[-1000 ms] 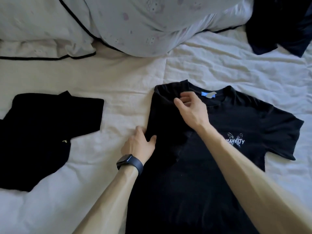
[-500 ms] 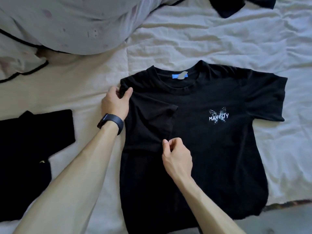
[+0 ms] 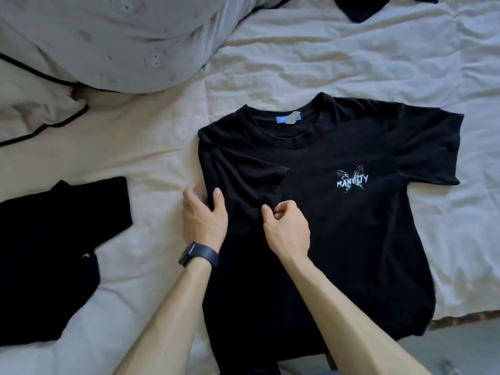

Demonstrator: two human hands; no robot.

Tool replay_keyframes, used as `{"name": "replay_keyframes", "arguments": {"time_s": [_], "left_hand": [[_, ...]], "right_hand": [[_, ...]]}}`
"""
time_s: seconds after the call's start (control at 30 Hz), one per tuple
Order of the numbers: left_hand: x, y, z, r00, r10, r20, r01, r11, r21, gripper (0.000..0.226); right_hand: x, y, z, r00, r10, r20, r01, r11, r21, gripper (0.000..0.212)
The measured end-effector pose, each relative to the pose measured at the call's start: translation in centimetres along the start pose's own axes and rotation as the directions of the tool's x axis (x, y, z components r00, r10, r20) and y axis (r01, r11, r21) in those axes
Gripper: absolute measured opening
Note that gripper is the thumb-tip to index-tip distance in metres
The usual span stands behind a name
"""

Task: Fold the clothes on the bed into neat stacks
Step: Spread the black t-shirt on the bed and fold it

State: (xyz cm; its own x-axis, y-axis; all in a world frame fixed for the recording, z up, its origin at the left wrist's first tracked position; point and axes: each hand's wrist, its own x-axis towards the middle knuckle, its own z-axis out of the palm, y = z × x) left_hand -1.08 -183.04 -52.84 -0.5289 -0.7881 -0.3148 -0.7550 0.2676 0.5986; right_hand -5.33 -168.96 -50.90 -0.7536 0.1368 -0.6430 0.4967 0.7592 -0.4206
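Observation:
A black T-shirt (image 3: pixel 351 228) with a white butterfly print and a blue neck label lies face up on the white bed sheet (image 3: pixel 351 63). Its left sleeve is folded inward over the chest. My left hand (image 3: pixel 204 217), with a dark watch on the wrist, grips the shirt's left folded edge, thumb on top. My right hand (image 3: pixel 284 228) pinches the folded sleeve's lower corner just beside it. The right sleeve lies spread flat.
Another black garment (image 3: pixel 54 239) lies at the left on the sheet. A pale duvet with black piping (image 3: pixel 108 41) is bunched at the top left. A dark garment (image 3: pixel 362 6) pokes in at the top edge. The bed's edge (image 3: pixel 465 318) runs at lower right.
My left hand has slid down the shirt's left edge from the shoulder to mid-sleeve level. My right hand now pinches the folded sleeve's corner. The view has shifted slightly.

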Motion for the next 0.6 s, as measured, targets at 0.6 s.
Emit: {"name": "replay_keyframes", "arguments": {"time_s": [0.6], "left_hand": [[-3.7,-2.5,-1.2,0.987,0.060,0.150,-0.095,0.966,0.239,0.063]], "right_hand": [[5.3,-3.7,-2.5,0.991,0.065,-0.116,-0.084,0.983,-0.162,0.041]]}}
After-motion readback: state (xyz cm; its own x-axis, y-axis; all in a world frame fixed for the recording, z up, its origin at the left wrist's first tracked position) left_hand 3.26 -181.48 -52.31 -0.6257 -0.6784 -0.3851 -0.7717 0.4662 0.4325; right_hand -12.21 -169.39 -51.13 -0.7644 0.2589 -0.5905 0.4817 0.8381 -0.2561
